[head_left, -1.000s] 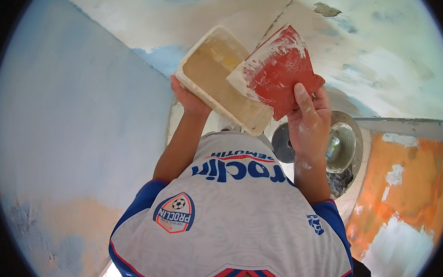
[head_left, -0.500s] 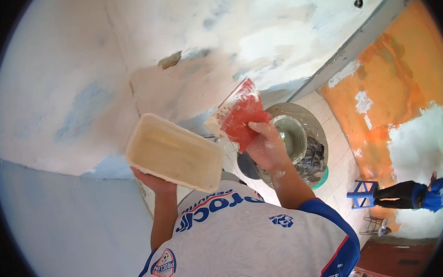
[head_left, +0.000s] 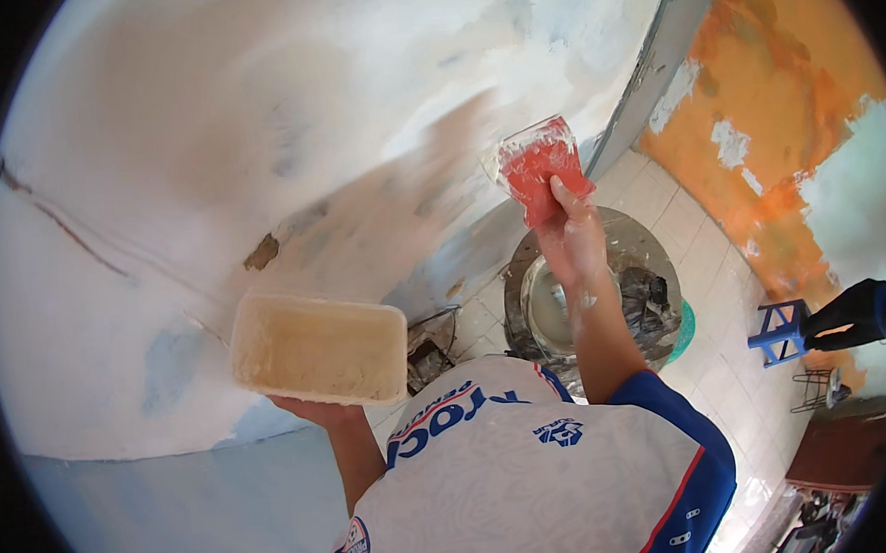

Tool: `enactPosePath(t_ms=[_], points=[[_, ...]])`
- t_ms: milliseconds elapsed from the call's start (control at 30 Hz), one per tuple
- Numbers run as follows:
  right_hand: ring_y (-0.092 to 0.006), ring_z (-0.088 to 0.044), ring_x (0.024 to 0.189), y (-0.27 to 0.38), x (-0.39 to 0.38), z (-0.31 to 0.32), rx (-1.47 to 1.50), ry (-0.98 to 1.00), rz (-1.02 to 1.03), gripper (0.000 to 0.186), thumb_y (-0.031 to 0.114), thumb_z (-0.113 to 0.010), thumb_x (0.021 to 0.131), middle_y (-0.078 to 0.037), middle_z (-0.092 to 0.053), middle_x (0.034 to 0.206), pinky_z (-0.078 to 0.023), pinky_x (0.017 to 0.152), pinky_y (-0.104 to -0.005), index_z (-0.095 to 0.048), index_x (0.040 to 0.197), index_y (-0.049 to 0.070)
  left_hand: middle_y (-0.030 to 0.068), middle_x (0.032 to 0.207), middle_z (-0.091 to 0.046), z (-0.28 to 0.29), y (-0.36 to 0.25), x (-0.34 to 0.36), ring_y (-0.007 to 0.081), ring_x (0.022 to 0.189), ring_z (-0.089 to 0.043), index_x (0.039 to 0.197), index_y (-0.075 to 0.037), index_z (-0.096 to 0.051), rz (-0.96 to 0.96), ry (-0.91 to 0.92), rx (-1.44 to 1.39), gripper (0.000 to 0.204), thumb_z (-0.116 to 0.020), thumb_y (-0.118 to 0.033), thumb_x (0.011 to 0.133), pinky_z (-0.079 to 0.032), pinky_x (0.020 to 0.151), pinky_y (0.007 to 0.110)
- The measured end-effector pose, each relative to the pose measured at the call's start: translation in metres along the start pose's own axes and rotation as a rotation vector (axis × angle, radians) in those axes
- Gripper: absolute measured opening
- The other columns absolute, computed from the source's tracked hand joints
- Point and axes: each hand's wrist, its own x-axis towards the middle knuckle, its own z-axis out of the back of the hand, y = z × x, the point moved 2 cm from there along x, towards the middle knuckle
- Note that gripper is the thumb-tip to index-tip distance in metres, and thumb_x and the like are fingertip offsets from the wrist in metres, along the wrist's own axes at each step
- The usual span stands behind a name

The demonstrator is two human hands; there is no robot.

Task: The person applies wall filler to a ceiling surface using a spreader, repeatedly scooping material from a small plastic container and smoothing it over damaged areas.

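My left hand [head_left: 315,409] holds a cream plastic tub [head_left: 319,348] from below, its fingers mostly hidden under it. The tub is tilted so its inside shows, with pale residue on the bottom and walls. In my right hand [head_left: 573,232] is a red putty scraper [head_left: 543,168], thumb on its near face. White putty is smeared along the scraper's far edge and over its surface. The scraper is held up near the patchy white wall [head_left: 385,119]; whether it touches the wall I cannot tell. Dried white smears mark my right wrist.
Below my right arm stands a round table [head_left: 607,353] bearing a bucket [head_left: 548,306] and crumpled dark plastic [head_left: 645,301]. A chipped hole [head_left: 261,252] and a long crack mark the wall. Farther right are a blue stool [head_left: 782,334], a person [head_left: 861,315] and an orange patched wall [head_left: 744,90].
My right hand has moved the scraper up and to the right in the picture. The tub sits slightly lower and further left, tipped differently. The whole view has turned and shifted.
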Motion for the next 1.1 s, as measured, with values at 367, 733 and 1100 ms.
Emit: enactPosePath(t_ms=[367,733,1100], points=[[-0.0248,-0.067,0.116,-0.004,0.084,0.014,0.119,-0.093,0.15,0.027,0.007,-0.061,0.107,-0.012,-0.068,0.127,-0.056,0.091,-0.0429,-0.06,0.133,0.0,0.0111,0.145,-0.061,0.017,0.044,-0.01,0.0335,0.127,-0.063,0.151,-0.012,-0.052,0.027,-0.2,0.047,0.061,-0.05,-0.054,0.106,-0.055,0.104,0.055],[-0.0316,-0.07,0.124,0.017,0.184,-0.064,-0.857,-0.206,1.55,0.049,-0.018,-0.062,0.09,-0.018,-0.072,0.133,-0.06,0.099,-0.0398,-0.07,0.134,0.003,0.013,0.139,-0.064,0.014,0.033,-0.013,0.0343,0.121,-0.066,0.147,-0.009,-0.055,-0.005,-0.164,0.1,0.059,-0.052,-0.051,0.106,-0.057,0.101,0.054],[-0.041,-0.063,0.134,-0.03,0.157,-0.053,-1.016,0.208,1.621,0.039,0.005,-0.063,0.097,-0.021,-0.066,0.143,-0.051,0.112,-0.0516,-0.071,0.135,0.004,0.0131,0.139,-0.064,0.024,0.032,-0.012,0.0344,0.12,-0.067,0.147,-0.009,-0.054,-0.01,-0.176,0.089,0.059,-0.05,-0.051,0.107,-0.057,0.1,0.053]])
